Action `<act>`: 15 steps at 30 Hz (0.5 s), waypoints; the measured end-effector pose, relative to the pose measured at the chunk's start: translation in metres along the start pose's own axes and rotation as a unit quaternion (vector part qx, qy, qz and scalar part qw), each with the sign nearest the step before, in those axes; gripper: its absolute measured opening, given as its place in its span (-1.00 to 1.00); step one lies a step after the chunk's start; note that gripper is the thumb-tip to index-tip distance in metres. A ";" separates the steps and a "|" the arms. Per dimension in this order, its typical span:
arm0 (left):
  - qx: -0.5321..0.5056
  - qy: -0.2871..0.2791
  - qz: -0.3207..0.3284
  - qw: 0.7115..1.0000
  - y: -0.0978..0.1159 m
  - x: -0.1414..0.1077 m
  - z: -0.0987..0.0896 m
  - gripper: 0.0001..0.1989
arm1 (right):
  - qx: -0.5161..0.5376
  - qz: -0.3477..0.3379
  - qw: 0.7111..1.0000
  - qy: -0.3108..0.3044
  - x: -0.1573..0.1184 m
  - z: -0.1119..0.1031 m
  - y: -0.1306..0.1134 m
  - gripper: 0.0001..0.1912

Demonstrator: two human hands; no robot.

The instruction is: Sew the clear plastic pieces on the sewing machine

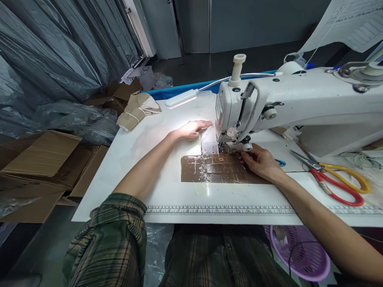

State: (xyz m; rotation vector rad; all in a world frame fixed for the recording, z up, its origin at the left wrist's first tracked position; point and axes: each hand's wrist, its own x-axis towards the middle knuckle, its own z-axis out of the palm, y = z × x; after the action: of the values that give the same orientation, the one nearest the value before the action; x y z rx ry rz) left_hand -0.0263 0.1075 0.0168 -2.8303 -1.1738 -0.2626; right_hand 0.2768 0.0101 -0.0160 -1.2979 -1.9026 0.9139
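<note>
A white sewing machine [236, 107] stands on the white table. To the left of its head, my left hand [193, 129] reaches under the bright light, fingers stretched out, their tips beside the machine's head. Something pale lies near those fingertips, but the glare hides its shape. My right hand [259, 161] is just right of the presser foot [223, 148], thumb and forefinger brought together; what they pinch, if anything, is too small to name. Below the needle area lies a worn, shiny brown strip [215, 171], partly under my right hand. The needle plate [206, 148] carries red marks.
Red and yellow-handled scissors [338, 175] lie at the right. A lit white lamp [182, 99] hangs over the table. A ruler strip [221, 210] runs along the front edge. Bundled tan cloth [137, 109] sits at the far left corner, cardboard boxes [44, 159] beyond, a purple basket [314, 259] below.
</note>
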 end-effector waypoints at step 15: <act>-0.104 0.044 -0.105 0.988 -0.004 -0.031 -0.050 -0.65 | -0.062 -0.018 0.998 0.005 -0.005 -0.002 0.009 -0.79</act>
State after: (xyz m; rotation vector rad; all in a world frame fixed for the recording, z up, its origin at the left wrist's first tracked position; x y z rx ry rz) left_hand -0.0570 0.0824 0.0605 -2.8282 -1.5084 -0.5449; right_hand 0.2844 0.0080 -0.0227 -1.3324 -1.9958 0.7810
